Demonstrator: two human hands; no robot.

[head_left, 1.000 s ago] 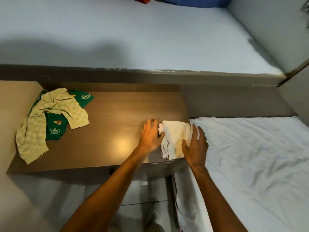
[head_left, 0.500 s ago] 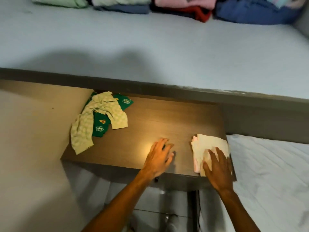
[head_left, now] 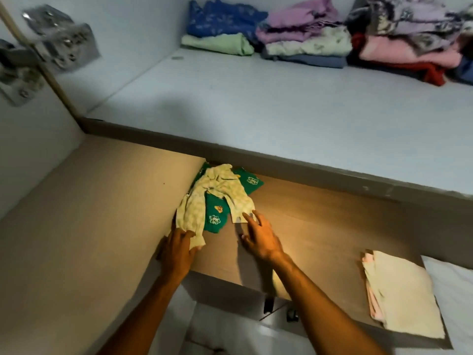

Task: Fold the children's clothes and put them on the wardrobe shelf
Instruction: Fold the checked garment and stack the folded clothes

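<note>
Now that both hands have left the folded cream garment (head_left: 403, 293) at the worktop's (head_left: 320, 226) right end, the left hand (head_left: 179, 248) grips the yellow checked garment (head_left: 217, 194) while the right hand (head_left: 259, 235), fingers spread, touches its hem, starting the next fold.

We have left the folded cream garment (head_left: 401, 290), which both hands flanked a second ago; it now lies alone on the worktop (head_left: 320, 221), well to the right of the pale yellow garment (head_left: 217, 198). Our left hand (head_left: 179, 248) has crossed to that yellow piece and closes its grip on the near leg end. Our right hand (head_left: 258, 235), fingers spread, now touches the other leg's hem.
</note>
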